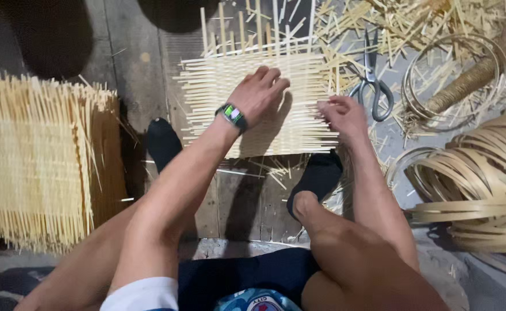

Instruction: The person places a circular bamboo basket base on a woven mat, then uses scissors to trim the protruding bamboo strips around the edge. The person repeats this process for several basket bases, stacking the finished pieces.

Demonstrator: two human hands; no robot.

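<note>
Hands — left [259, 92] flat, right [342, 115] pinching (edge strips) — on woven bamboo mat [253, 75].

Woven bamboo mat [264, 86] on floor; left hand [259, 92] flat on it, right hand [342, 112] pinching its right edge. Scissors [371, 80] just beside. Stack of finished mats [40, 167] at left. Coiled bamboo strips [483, 184] at right.
</note>
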